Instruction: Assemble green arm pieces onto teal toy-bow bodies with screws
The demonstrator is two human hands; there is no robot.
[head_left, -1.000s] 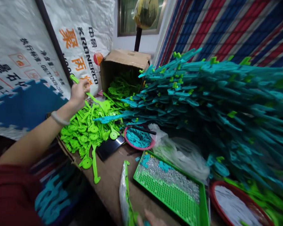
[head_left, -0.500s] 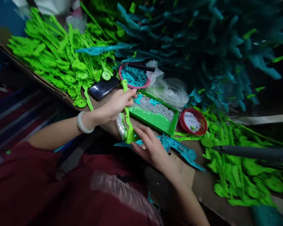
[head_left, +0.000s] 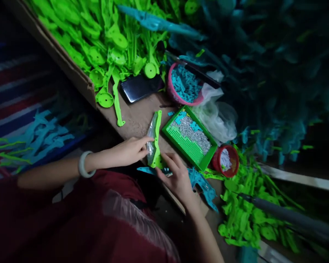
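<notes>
**Long green piece [head_left: 157, 149] flanked on the tabletop [head_left: 137, 126]**

The long green piece is laid on the tabletop near the middle of the view, its length run roughly from 12 to 6 o'clock, with clear film [head_left: 151, 129] seen along its 9 o'clock edge. Directions below are taken from this piece.

From 9 o'clock it is met by the left hand [head_left: 133, 150], whose thumb and forefinger are set slightly apart at its middle; whether film or piece is pinched cannot be told. A pale bangle [head_left: 83, 164] is worn on that wrist. The lower end is met from 5 o'clock by the right hand [head_left: 177, 177], its fingers parted and curved; whether a grip is made there cannot be told. Partly covered by that hand, a teal part [head_left: 204, 186] is seen.

Just beside the piece, at 3 o'clock, a green tray [head_left: 188, 146] is placed, partly filled with small silvery bits [head_left: 192, 133]. Beyond it, a red basket [head_left: 235, 162] is seen between 3 and 4 o'clock, and a clear bag [head_left: 220, 118] at 2. A pink bowl [head_left: 170, 91] of teal bits [head_left: 185, 82] is set at 1 o'clock, a phone [head_left: 141, 88] between 11 and 12. Green parts [head_left: 117, 40] are heaped at 11 o'clock.
</notes>
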